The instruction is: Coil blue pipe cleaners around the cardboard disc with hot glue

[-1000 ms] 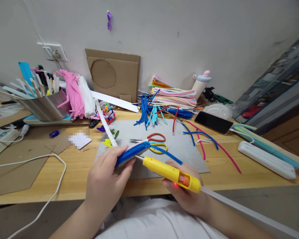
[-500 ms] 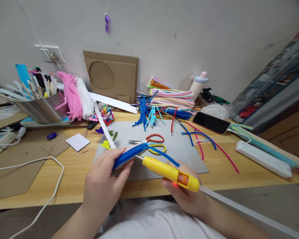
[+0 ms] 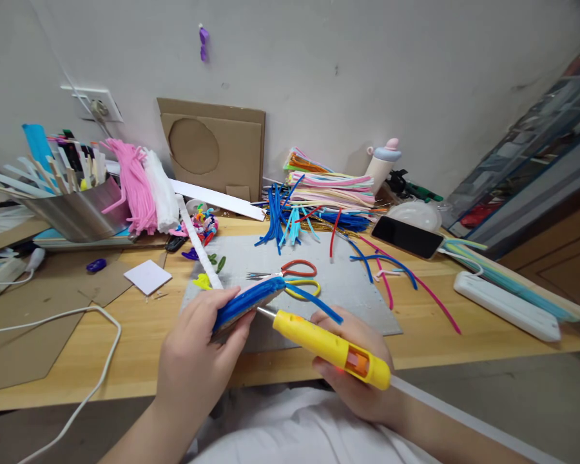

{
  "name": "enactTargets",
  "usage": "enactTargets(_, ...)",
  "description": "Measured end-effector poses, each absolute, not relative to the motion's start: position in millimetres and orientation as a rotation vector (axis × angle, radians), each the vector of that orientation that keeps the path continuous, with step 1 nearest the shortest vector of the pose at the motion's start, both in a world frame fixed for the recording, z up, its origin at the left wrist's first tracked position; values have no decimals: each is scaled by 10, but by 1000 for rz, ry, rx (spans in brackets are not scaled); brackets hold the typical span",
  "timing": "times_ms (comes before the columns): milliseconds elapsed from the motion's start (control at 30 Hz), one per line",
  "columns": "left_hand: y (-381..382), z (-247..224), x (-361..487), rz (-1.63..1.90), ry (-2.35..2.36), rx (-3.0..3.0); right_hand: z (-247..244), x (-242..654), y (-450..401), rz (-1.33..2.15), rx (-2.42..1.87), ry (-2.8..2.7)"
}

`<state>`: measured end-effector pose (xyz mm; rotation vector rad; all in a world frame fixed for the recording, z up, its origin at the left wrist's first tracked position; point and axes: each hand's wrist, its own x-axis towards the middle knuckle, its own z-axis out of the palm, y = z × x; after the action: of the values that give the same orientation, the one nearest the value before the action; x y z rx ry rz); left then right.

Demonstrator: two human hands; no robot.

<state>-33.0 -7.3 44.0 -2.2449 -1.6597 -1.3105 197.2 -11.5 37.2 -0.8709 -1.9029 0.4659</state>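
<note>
Between the thumb and fingers of my left hand (image 3: 198, 348) is a flat piece edged with blue pipe cleaner (image 3: 251, 299); one loose blue end (image 3: 316, 303) curves off to the right. Just behind that hand a white wrapped stick (image 3: 198, 245) slants upward; whether it joins the piece I cannot tell. My right hand (image 3: 357, 393) is wrapped around a yellow hot glue gun (image 3: 314, 338), its metal nozzle pointing at the piece's underside, very close to it. A long whitish rod or cord trails from the gun's rear. Beyond the piece lie scissors (image 3: 302, 267) with red and yellow handles.
A grey board (image 3: 357, 283) lies on the wooden table. Behind are pipe cleaner bundles (image 3: 338, 187), a cardboard sheet (image 3: 241, 142) and a bottle (image 3: 384, 161). At right are a phone (image 3: 406, 236) and a white bar (image 3: 507, 306); a metal holder (image 3: 82, 209) stands left.
The glue gun's nozzle has shifted slightly left and down along the piece's underside. The blue piece has tilted a little and moved slightly left. Both hands keep their holds.
</note>
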Motion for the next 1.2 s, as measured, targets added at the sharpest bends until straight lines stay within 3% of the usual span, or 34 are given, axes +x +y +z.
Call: enactTargets(1200, -80, 404, -392, -1310, -1627, -2209, 312, 1989, -68, 505, -960, -1864)
